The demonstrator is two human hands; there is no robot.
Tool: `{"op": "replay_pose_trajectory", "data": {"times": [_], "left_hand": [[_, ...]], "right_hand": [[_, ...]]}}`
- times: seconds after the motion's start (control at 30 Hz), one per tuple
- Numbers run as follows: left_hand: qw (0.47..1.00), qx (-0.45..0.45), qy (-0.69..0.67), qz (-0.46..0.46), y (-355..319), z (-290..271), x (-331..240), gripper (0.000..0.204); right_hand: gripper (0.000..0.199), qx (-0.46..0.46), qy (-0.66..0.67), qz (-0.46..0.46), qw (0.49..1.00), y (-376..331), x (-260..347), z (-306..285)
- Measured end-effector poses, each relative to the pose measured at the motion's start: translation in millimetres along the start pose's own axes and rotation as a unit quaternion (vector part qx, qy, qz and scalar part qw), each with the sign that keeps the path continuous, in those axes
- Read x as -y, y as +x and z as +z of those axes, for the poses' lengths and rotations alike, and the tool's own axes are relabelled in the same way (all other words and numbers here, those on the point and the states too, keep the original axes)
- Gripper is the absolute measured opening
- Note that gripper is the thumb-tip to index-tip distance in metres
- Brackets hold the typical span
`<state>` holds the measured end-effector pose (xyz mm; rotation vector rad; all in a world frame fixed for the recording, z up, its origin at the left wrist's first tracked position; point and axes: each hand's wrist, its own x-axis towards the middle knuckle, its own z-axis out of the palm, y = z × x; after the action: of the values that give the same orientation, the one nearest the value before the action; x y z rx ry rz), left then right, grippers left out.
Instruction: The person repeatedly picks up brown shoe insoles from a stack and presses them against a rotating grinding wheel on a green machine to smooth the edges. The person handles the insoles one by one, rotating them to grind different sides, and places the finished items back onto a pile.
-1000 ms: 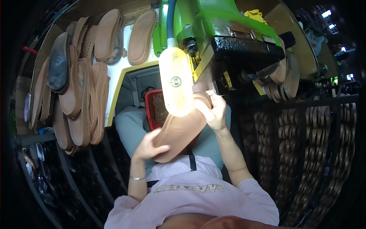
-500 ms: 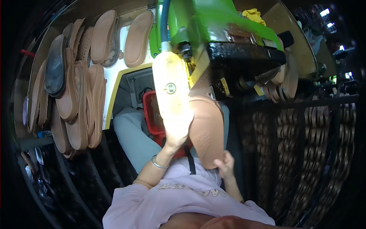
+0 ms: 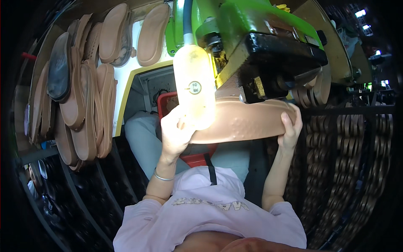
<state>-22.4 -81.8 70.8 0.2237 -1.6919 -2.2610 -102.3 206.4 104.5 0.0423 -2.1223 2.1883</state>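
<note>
- Tan rubber shoe sole (image 3: 247, 124), long and flat with a pebbled face, lies crosswise under the black head (image 3: 279, 63) of the green machine (image 3: 252, 21); we hold it up there between our two hands.
- Our left hand (image 3: 176, 134) is closed around the sole's left end, fingers curled over its edge, a thin silver bangle (image 3: 161, 176) on that wrist.
- Our right hand (image 3: 289, 130) grips the sole's right end, fingers hooked over the top edge.
- Directly in front of the sole's left part hangs a frosted, elongated lamp (image 3: 195, 86), glowing, which covers part of the sole and of our left hand.
- Behind the hands we see a red plastic piece (image 3: 168, 103) and, lower, a red seat edge (image 3: 197, 159) between our grey trouser legs (image 3: 142, 138).
- At the left, many tan and brown soles (image 3: 79, 96) hang in overlapping rows on a rack, one dark grey sole (image 3: 58, 67) among them.
- At the right, dark racks hold stacked rows of soles (image 3: 336, 159), dim and hard to make out.
- Our pale pink shirt (image 3: 210, 210) fills the lower edge.
</note>
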Motion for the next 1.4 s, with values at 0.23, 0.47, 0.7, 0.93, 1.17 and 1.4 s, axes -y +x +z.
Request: {"op": "replay_pose_trajectory", "data": {"times": [0.23, 0.47, 0.7, 0.93, 1.17, 1.4], "left_hand": [[0.996, 0.011, 0.088, -0.028, 1.3, -31.8, -40.7, 0.022], [0.996, -0.019, 0.015, -0.083, -14.6, -97.5, -49.3, 0.027], [0.99, -0.086, 0.01, -0.111, -61.8, -134.2, -45.3, 0.028], [0.971, 0.003, 0.185, -0.154, -80.8, -108.4, -22.4, 0.019], [0.895, 0.061, 0.404, 0.18, 6.3, -10.5, -40.2, 0.025], [0.919, 0.154, 0.29, 0.22, 54.5, -10.2, -63.7, 0.022]], "right_hand": [[0.034, 0.104, 0.067, 0.007, 0.992, 25.2, -3.2, 47.7], [0.035, 0.171, 0.066, 0.007, 0.983, 1.4, -15.1, 89.5], [0.035, 0.245, -0.004, -0.017, 0.969, -10.3, -14.7, 120.3], [0.032, 0.237, 0.001, -0.026, 0.971, -14.2, -6.6, 138.9], [0.029, 0.104, 0.021, -0.046, 0.993, 10.2, -9.5, 70.7], [0.029, 0.111, -0.02, -0.031, 0.993, 15.4, -20.0, 55.1]]}}
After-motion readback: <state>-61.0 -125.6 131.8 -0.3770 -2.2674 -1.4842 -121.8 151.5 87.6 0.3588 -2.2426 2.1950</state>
